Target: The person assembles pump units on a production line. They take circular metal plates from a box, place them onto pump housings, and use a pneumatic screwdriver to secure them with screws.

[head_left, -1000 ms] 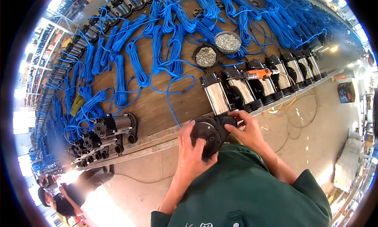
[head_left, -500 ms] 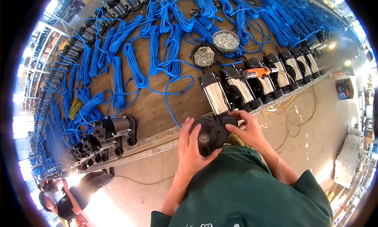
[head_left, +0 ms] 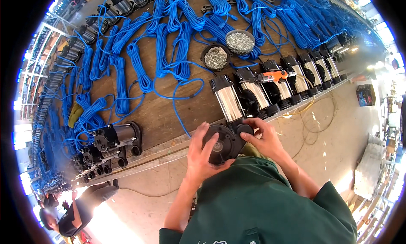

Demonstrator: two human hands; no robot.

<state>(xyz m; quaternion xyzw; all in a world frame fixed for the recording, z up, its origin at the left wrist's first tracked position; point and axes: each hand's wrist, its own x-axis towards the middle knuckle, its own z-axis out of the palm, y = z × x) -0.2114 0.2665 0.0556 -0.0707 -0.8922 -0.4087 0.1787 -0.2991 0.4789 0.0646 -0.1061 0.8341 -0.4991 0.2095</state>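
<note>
At the near edge of the bench I hold a black round pump casing [head_left: 224, 143] with a round hub in its face and a capped-looking side outlet. My left hand [head_left: 202, 156] grips its left rim, thumb below and fingers spread over the face. My right hand [head_left: 264, 138] closes on the side outlet, thumb and fingers around it. Just beyond the casing lies a silver-bodied pump [head_left: 228, 101] with black ends. Whether the casing is joined to that pump, I cannot tell.
More silver pumps [head_left: 253, 91] line the bench edge rightward, an orange power tool [head_left: 274, 76] on top. Two bowls of small metal parts [head_left: 215, 58] stand behind. Blue cable coils [head_left: 140, 68] cover the bench. Other pumps [head_left: 116, 137] stand at left. A co-worker [head_left: 69, 214] is at lower left.
The whole view has shifted slightly, so the bench things sit a little farther left and up. Both hands keep their hold on the casing, which is turned slightly.
</note>
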